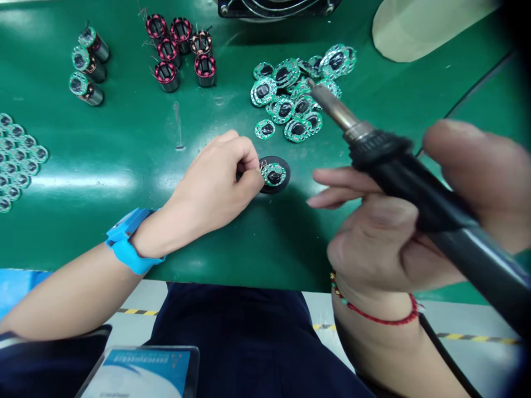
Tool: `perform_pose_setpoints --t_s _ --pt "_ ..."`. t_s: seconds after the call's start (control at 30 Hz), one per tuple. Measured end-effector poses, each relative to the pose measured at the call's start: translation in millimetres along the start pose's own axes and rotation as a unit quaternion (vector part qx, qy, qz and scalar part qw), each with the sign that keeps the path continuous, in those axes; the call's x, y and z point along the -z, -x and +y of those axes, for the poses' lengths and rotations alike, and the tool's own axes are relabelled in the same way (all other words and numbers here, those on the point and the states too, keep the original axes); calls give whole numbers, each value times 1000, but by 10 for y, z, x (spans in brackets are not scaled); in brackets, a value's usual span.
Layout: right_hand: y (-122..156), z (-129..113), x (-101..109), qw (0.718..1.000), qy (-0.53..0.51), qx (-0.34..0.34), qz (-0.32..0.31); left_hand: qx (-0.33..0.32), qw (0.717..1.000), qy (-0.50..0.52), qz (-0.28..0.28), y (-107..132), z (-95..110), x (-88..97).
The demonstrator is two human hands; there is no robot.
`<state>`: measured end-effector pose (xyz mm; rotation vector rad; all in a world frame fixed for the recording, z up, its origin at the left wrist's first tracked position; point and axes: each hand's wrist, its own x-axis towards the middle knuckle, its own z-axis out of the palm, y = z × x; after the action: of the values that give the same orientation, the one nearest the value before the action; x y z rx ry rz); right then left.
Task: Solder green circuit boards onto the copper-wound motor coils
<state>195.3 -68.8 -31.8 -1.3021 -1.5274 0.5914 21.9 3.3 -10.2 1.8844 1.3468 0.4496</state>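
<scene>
My left hand (219, 177) rests on the green table, its fingers pinched at the left edge of a small round green circuit board (274, 174) that sits on a black round holder (284, 184). Thin wire ends show beside the fingertips. My right hand (394, 232) is raised near the camera and grips a black soldering iron (398, 166). Its metal tip (317, 90) points up and left, over a pile of round green boards (298, 94). A blue strap (128, 243) circles my left wrist, a red bead cord (373, 315) my right.
Wound red-and-black coil cores (180, 50) stand at the back centre. Three assembled cylinders (87, 66) lie at the back left. More round boards (16, 160) line the left edge. A fan housing (274, 6) and a beige pad (427, 27) sit at the far side.
</scene>
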Motion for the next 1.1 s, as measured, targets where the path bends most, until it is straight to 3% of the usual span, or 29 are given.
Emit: perform_pose_setpoints --t_s 0.07,0.1,0.27,0.47,0.6,0.7,0.83,1.1 --pt "-58 4 -78 999 12 18 31 5 1000 -3 0 -2 2 -6" --pt "-83 18 -108 999 28 25 17 5 1000 -2 1 -3 1 -11" --pt "-154 86 -177 983 123 52 -123 -7 1000 4 4 -6 -30 -14" --pt "-158 60 -158 988 110 72 -85 -82 996 37 -10 3 -120 46" --pt "-125 89 -111 990 81 85 -75 -160 985 -27 -65 -20 -136 -10" --pt "-92 122 -96 996 53 39 -59 -162 983 -60 -67 -54 -123 -74" --pt "-75 134 -103 998 11 -29 -58 -178 981 -12 -73 -100 -137 -82" --pt "-71 82 -114 999 -20 -27 -31 -202 978 39 -42 -102 -209 30"
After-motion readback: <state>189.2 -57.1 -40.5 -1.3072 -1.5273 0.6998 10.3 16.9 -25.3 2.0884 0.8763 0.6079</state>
